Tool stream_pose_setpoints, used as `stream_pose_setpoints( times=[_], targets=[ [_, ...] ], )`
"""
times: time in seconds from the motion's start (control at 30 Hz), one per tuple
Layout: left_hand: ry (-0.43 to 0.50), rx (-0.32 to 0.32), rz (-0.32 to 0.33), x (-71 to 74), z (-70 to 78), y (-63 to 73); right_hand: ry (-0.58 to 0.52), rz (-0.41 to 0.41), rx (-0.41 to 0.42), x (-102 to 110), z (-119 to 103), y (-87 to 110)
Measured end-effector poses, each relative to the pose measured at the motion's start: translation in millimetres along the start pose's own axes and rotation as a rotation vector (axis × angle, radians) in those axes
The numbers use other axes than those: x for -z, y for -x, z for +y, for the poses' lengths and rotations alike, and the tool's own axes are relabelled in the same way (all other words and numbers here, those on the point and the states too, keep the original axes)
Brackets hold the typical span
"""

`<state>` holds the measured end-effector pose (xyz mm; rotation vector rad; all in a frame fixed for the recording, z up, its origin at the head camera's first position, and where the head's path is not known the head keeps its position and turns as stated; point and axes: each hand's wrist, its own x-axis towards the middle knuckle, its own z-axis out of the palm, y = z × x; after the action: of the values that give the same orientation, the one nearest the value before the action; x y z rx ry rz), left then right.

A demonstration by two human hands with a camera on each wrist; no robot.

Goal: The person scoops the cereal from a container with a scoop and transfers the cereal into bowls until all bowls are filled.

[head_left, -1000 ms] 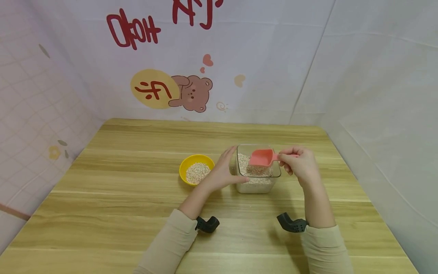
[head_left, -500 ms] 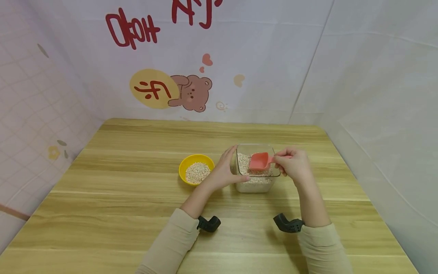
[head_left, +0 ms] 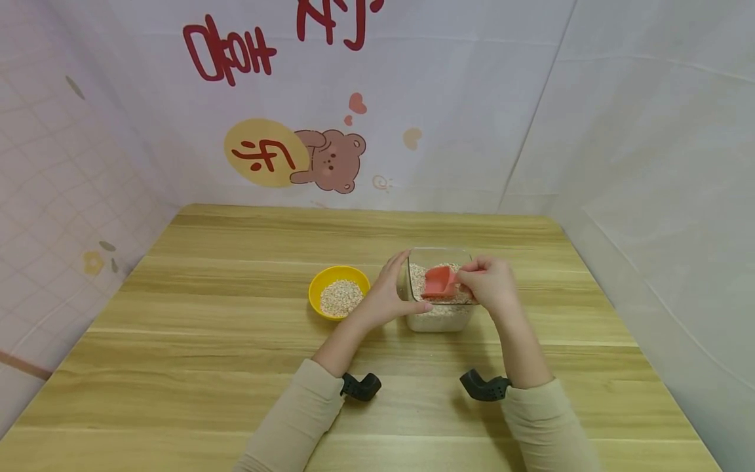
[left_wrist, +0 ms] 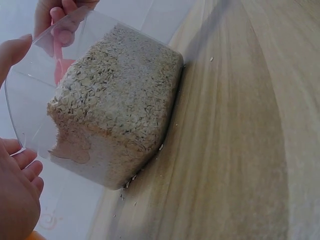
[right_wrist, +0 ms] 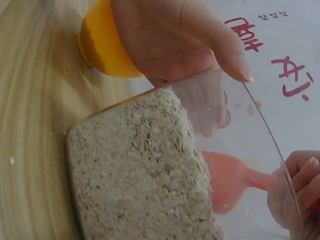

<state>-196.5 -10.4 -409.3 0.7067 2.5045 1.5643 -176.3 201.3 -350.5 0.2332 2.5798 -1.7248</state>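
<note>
A clear square container [head_left: 438, 324], part filled with rolled oats [right_wrist: 137, 172], stands on the table. My left hand [head_left: 383, 298] holds its near left corner, thumb over the front rim and fingers along the left wall. The right hand [head_left: 494, 285] pinches the handle of a pink scoop [head_left: 439, 282] over the container's right side. In the right wrist view, the scoop's bowl [right_wrist: 225, 182] sits inside the walls with its edge at the oats' surface. Left of the container, a yellow bowl [head_left: 316, 283] holds a smaller heap of oats [head_left: 341, 299].
The wooden table [head_left: 248, 367] meets a white printed curtain [head_left: 460, 131] at the back and sides. Some loose flakes [left_wrist: 161, 147] lie on the wood beside the container. Dark mounts [head_left: 362, 388] stick out from both wrists.
My right hand has moved left and slightly down, bringing the scoop from above the oats down to their surface. The left hand, container and yellow bowl have stayed in place.
</note>
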Motion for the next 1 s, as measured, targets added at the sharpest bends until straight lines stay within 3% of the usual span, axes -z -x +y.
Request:
stream_pose_setpoints(
  times=[0.47, 1.0],
  targets=[
    [0.024, -0.004, 0.017, -2.3, -2.7, -0.8, 0.048, -0.025, -0.011, -12, -5, -8.8],
    [0.055, -0.006, 0.018, -2.0, -2.1, 0.8, -0.066, -0.069, -0.023, -14, -6, -15.4]
  ],
)
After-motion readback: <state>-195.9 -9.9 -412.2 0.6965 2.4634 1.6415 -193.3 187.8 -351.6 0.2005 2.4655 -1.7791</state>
